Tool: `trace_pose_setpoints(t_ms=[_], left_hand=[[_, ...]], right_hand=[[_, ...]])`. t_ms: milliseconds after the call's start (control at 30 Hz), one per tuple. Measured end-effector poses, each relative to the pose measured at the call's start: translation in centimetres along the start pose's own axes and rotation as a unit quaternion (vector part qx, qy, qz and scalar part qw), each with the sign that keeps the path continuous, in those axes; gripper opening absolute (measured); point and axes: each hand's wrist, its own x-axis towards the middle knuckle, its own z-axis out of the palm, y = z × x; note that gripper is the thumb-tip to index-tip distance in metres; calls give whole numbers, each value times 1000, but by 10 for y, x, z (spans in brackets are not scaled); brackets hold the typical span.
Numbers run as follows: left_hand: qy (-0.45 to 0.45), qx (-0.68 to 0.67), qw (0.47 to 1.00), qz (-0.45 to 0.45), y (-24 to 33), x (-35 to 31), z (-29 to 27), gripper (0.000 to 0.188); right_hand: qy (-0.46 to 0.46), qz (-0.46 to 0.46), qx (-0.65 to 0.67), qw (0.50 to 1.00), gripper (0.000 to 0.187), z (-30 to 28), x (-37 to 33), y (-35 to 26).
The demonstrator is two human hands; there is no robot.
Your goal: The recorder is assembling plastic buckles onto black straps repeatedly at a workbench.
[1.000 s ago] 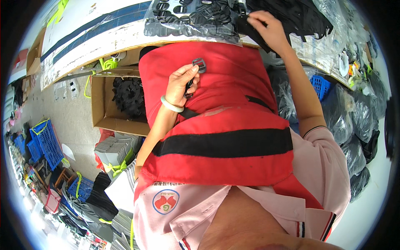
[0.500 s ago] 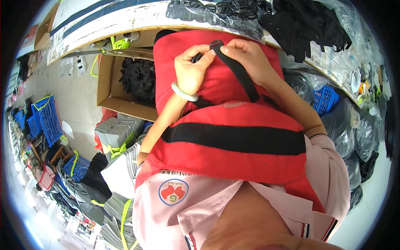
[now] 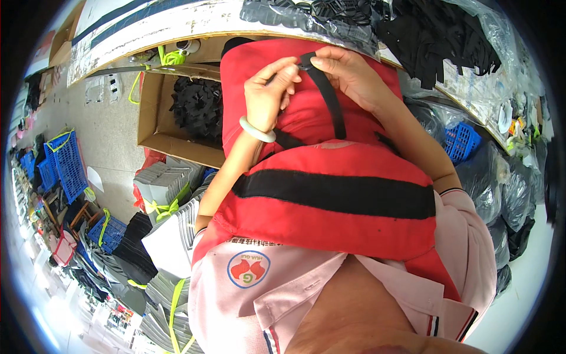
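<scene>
A black webbing strap (image 3: 331, 103) is pinched in my right hand (image 3: 355, 81), and its loose length hangs down over my red apron (image 3: 250, 68). At the strap's upper end sits a small dark piece, perhaps a buckle (image 3: 306, 60), between the two hands. My left hand (image 3: 266, 94), with a pale bangle at the wrist, is closed with its fingertips pressed to that piece from the left. Its fingers partly hide what they grip. Both hands are over my lap, near the table edge.
A cardboard box (image 3: 177, 152) of black pieces (image 3: 197, 112) stands left of my lap. Ahead is a worktable (image 3: 194, 22) bearing bagged black parts (image 3: 295, 20) and a heap of black straps (image 3: 439, 38). Grey stacks (image 3: 168, 183) lie at left, plastic bags (image 3: 480, 174) at right.
My left hand has turned, its fingers curling closer to the dark piece. The strap's loose end has swung left and hangs straighter. Both hands stay close together.
</scene>
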Motion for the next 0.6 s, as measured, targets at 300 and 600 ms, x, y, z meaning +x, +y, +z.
trace_pose_setpoints(t_ms=[300,600], left_hand=[[-14,-84,996,-16,4,8,6,18],[35,33,992,118,1,-3,12,15]], right_hand=[[53,-322,-187,927,15,25,-17,-12],[52,-75,-188,978,22,9,-12,-5]])
